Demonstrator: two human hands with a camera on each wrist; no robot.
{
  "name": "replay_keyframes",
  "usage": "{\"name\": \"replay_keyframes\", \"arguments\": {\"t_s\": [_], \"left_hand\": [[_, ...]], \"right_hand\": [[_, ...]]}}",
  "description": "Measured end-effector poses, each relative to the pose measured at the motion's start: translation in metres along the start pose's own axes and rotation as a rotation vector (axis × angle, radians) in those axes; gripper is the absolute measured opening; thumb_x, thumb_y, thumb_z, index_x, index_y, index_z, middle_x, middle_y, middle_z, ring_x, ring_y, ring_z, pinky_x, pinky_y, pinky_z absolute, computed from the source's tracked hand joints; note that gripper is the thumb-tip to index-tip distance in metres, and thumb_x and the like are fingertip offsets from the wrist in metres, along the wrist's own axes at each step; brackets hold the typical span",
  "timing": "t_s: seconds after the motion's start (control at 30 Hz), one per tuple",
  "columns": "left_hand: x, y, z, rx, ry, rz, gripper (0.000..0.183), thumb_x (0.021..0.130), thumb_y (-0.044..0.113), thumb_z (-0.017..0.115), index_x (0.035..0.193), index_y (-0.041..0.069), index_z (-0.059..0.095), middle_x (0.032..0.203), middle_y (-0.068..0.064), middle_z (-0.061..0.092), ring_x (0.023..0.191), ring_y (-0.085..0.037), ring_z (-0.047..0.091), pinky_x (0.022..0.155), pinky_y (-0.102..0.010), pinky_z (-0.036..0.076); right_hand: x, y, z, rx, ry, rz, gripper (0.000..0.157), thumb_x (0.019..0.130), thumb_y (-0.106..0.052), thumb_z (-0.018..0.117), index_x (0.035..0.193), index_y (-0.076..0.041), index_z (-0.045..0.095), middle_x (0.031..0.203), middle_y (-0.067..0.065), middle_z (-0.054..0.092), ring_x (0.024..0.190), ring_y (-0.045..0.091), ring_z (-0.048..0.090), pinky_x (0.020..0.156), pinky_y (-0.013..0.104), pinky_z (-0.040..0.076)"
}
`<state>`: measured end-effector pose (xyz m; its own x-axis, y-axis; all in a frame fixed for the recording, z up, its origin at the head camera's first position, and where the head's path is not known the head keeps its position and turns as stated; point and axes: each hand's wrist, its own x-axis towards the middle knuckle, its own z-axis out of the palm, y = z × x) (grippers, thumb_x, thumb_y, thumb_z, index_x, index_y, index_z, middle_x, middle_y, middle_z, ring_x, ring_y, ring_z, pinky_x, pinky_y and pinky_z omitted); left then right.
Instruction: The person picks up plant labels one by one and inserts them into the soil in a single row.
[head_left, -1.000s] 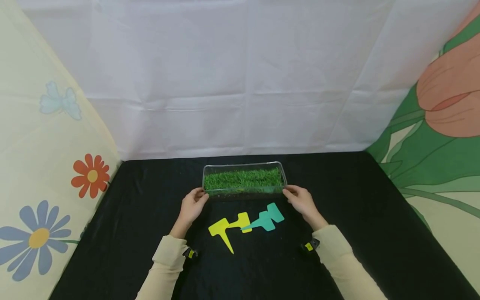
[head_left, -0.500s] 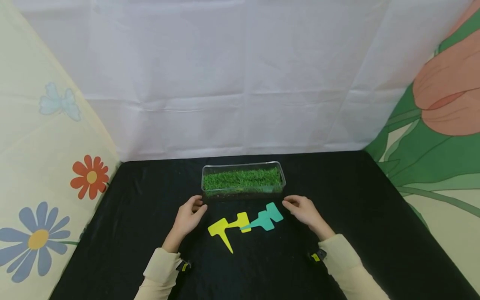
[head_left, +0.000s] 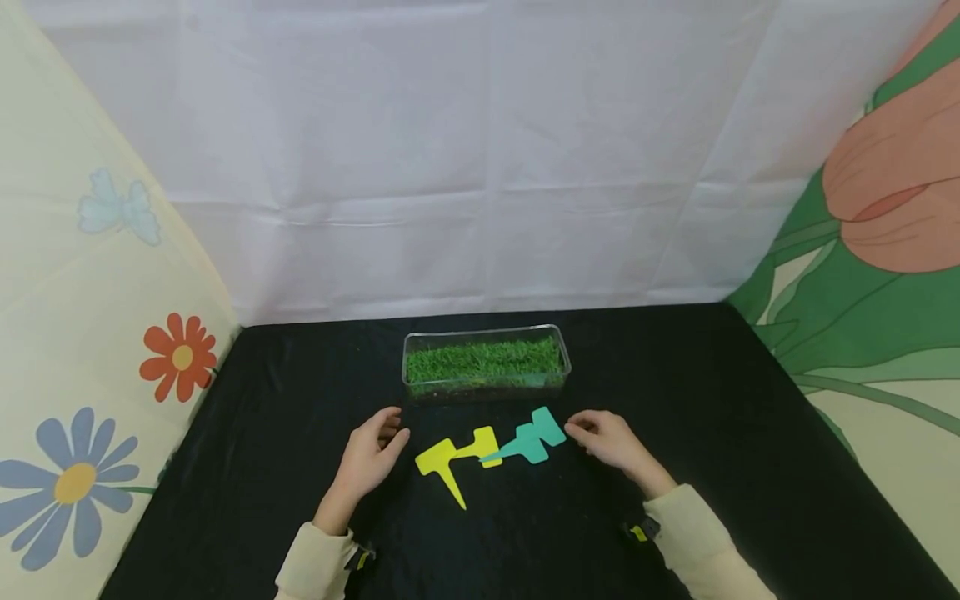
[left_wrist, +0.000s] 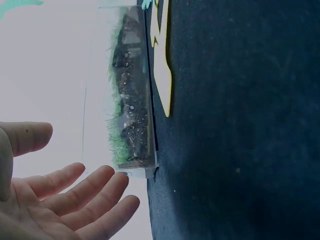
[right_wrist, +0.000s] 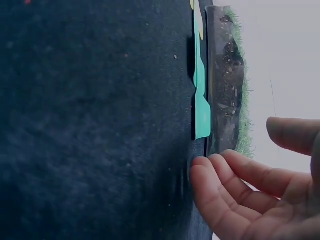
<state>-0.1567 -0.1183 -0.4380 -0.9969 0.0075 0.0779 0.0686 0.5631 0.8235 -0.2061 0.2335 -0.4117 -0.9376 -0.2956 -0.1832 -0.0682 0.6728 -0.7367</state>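
A clear plastic tray of green grass growing in dark soil stands on the black cloth. In front of it lie two yellow T-shaped plant labels and two teal ones, partly overlapping. My left hand is left of the yellow labels, thumb apart from the loosely bent fingers, holding nothing. My right hand is close to the right end of the teal labels; in the right wrist view its palm is bare and its fingers bend loosely.
Black cloth covers the table. A white sheet hangs behind it. Flower-printed panels flank the table, with a red flower at left and a pink tulip at right.
Both hands have let go of the tray's front corners and drawn back toward the person, beside the labels. Tray and labels have stayed where they were.
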Motion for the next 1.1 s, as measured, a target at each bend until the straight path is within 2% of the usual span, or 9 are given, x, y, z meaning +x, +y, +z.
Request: {"name": "replay_keyframes", "arguments": {"t_s": [0.27,0.53,0.87,1.1], "left_hand": [[-0.003,0.003,-0.001,-0.018,-0.013,0.002,0.035,0.089,0.014,0.059,0.12,-0.002,0.053,0.105,-0.015,0.06,0.094,-0.026,0.059,0.079,-0.042,0.049],[-0.005,0.005,-0.002,-0.035,-0.02,-0.003,0.035,0.089,0.013,0.059,0.121,-0.001,0.053,0.105,-0.013,0.061,0.095,-0.025,0.06,0.079,-0.04,0.049],[-0.006,0.005,-0.006,-0.038,-0.021,0.001,0.035,0.088,0.012,0.059,0.12,-0.002,0.053,0.108,-0.016,0.06,0.095,-0.026,0.059,0.079,-0.041,0.049],[-0.006,0.005,-0.008,-0.034,-0.011,0.025,0.035,0.088,0.011,0.059,0.12,-0.003,0.053,0.109,-0.017,0.059,0.094,-0.027,0.059,0.078,-0.042,0.049]], "right_hand": [[-0.001,-0.001,0.003,-0.048,-0.026,-0.023,0.021,0.09,-0.013,0.056,0.097,0.005,0.063,0.077,0.007,0.061,0.058,0.017,0.052,0.05,0.03,0.045],[0.005,-0.002,0.006,-0.205,-0.035,-0.04,0.016,0.085,-0.017,0.062,0.084,-0.001,0.064,0.069,0.001,0.056,0.057,0.012,0.048,0.052,0.029,0.042],[0.015,-0.008,0.014,-0.363,-0.018,0.036,0.025,0.078,-0.024,0.071,0.072,-0.005,0.055,0.063,0.002,0.048,0.051,0.013,0.043,0.049,0.027,0.035],[0.018,-0.014,0.019,-0.459,-0.022,0.098,0.032,0.079,-0.028,0.07,0.067,-0.009,0.048,0.058,0.003,0.043,0.047,0.013,0.037,0.043,0.024,0.029]]}}
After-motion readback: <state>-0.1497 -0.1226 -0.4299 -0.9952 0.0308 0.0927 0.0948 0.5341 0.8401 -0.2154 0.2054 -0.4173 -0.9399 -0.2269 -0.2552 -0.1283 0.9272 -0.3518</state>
